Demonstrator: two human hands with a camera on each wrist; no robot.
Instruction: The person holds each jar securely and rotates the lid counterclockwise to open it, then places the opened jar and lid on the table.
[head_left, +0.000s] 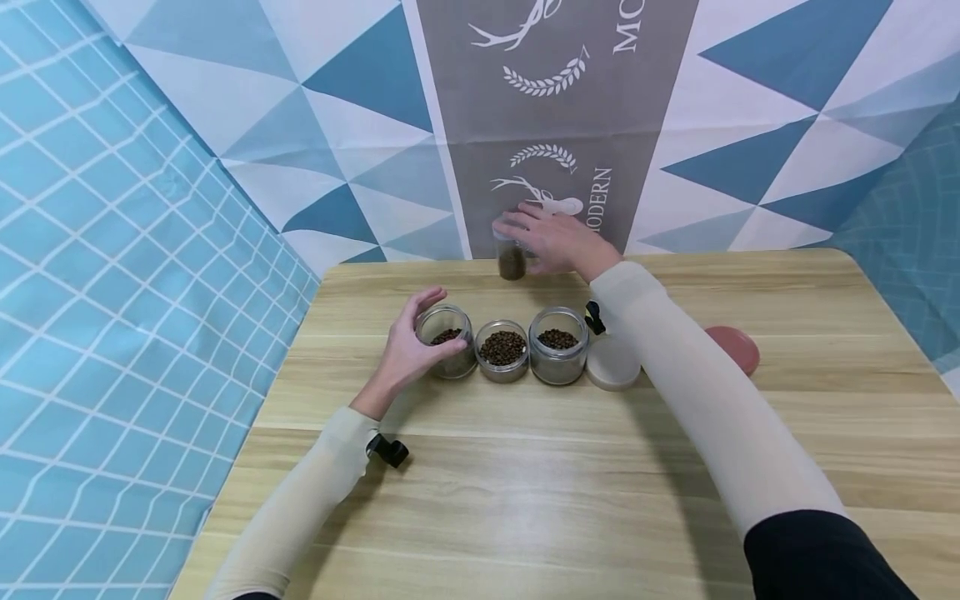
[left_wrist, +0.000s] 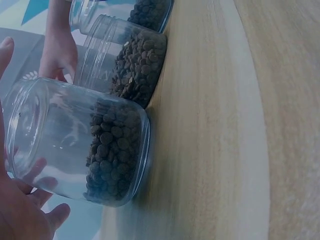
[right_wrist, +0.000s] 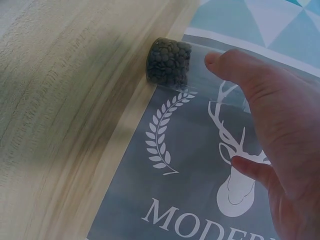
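At the left end of a row, my left hand [head_left: 412, 342] is spread around an uncapped clear jar [left_wrist: 120, 140] partly filled with small dark brown pellets. Its thumb crosses the front of the jar and its fingers reach past the back; firm contact is not plain. Farther back, my right hand [head_left: 555, 242] reaches to a taller clear jar [right_wrist: 170, 62] of brown pellets, standing at the table's far edge. One finger overlaps the glass near its upper end, while the thumb stands apart from it. The jar's top is partly covered by the hand.
A shorter jar [head_left: 503, 346] of pellets and another open jar [head_left: 558, 354] continue the row. Beside them lies a whitish round lid [head_left: 613, 364], and farther right a pink lid [head_left: 733, 348], partly behind the right sleeve. A patterned cloth [head_left: 375, 125] rises behind the wooden table [head_left: 525, 492].
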